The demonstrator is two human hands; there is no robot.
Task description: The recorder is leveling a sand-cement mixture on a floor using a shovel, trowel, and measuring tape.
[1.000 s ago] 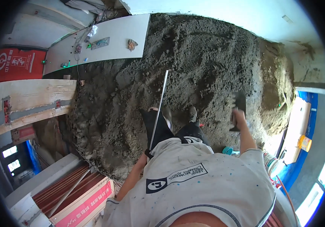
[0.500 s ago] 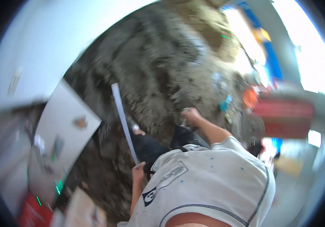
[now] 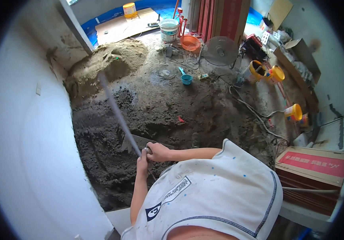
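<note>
My left hand (image 3: 142, 162) is closed round a long, thin pale straightedge bar (image 3: 118, 114), which slants up and forward over dark, damp screed mortar (image 3: 94, 156); its far end is blurred. My right hand (image 3: 158, 151), close beside my left, grips the handle of a flat steel trowel (image 3: 131, 143), whose blade lies partly behind the bar. A pale mound of sand (image 3: 110, 60) rises at the back left, by the wall corner. A small red piece (image 3: 181, 119) and a teal dipper (image 3: 186, 79) lie on the floor ahead.
A white wall (image 3: 32, 132) borders the left. Buckets (image 3: 169, 32), an orange basin (image 3: 190, 42), a fan (image 3: 220, 51) and cables (image 3: 260, 112) are at the back and right. Yellow buckets (image 3: 293, 112) stand right. A board stack (image 3: 310, 164) is beside me at lower right.
My view has swung round toward the sand and buckets. My hands, earlier apart at my sides, are now close together in front of me, with the bar raised forward and the trowel beside it.
</note>
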